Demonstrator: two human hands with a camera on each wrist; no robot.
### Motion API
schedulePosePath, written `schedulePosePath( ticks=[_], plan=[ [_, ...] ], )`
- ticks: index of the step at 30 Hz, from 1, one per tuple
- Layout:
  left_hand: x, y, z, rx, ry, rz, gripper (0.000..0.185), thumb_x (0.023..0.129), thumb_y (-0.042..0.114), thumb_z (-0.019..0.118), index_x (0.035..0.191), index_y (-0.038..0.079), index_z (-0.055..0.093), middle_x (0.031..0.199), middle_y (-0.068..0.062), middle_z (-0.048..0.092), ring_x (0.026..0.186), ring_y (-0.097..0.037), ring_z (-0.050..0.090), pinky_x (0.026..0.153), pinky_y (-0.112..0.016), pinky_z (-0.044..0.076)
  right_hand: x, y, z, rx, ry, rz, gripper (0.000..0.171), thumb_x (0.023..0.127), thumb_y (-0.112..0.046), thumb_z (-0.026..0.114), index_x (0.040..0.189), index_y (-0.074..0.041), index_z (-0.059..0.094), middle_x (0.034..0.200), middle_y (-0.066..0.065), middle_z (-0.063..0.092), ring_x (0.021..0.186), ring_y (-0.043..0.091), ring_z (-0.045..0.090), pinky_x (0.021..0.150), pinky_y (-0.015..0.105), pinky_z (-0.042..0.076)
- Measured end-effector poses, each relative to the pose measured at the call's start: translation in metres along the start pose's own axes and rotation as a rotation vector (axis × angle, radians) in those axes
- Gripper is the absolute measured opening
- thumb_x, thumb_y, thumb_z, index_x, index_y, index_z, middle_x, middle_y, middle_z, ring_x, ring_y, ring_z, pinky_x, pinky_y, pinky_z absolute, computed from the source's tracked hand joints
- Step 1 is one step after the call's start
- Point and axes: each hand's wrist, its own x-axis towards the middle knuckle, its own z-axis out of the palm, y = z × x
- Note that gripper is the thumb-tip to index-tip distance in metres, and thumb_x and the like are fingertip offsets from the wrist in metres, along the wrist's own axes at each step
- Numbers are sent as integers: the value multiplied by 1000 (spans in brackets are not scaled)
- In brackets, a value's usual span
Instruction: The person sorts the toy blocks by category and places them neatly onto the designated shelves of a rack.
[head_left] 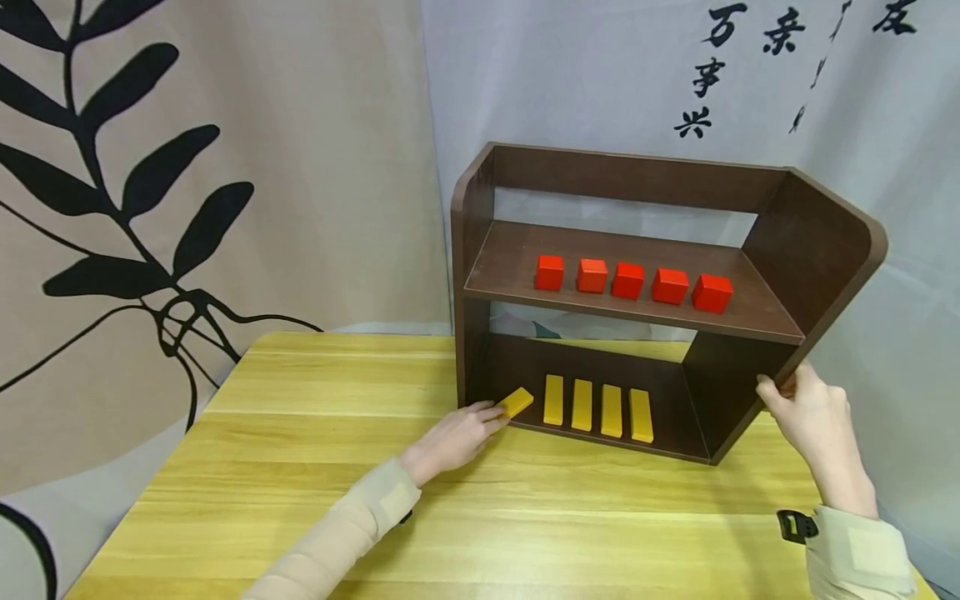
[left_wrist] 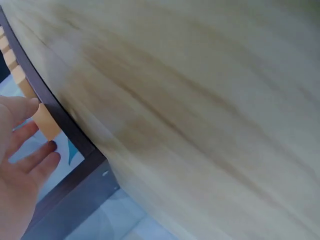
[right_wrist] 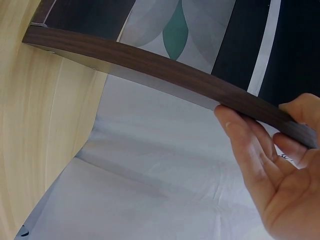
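A dark brown two-tier shelf [head_left: 637,325] stands on the wooden table. At the left end of its lower board, my left hand [head_left: 459,435] pinches a yellow block [head_left: 517,402] that is tilted, between thumb and fingers. Right of it, several yellow blocks [head_left: 582,405] stand upright in a row. On the upper board, several red cubes [head_left: 592,276] form another row. My right hand [head_left: 817,421] grips the front edge of the shelf's right side panel [right_wrist: 165,65], thumb on one face and fingers on the other.
The wooden table [head_left: 360,392] extends in front and to the left of the shelf. Behind hang a beige cloth with a black leaf pattern [head_left: 150,175] and a pale cloth [head_left: 585,83] with dark written characters.
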Motion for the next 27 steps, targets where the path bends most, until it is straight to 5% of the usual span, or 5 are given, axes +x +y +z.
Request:
schedulePosePath(
  ticks=[7,20,27],
  plan=[
    [1,6,-1,43,-27,16,36,92,6,59,128,6,58,135,-13,57,109,-23,61,90,-26,53,1,-1,-1,-3,-10,7,28,92,-26,52,86,1,51,67,18,60,58,29,51,48,29,33],
    [9,14,-3,70,-163,20,49,94,11,56,142,8,44,150,-10,41,136,-24,44,109,-34,40,0,-1,-1,-3,-17,17,29,92,-27,51,87,1,51,69,19,61,59,28,52,48,29,34],
    [17,14,-1,95,-229,-57,51,97,20,53,145,10,39,154,-7,33,140,-24,37,109,-39,41,0,0,0,-8,-6,14,28,91,-26,52,85,1,51,67,18,60,58,30,52,48,29,33]
  ],
)
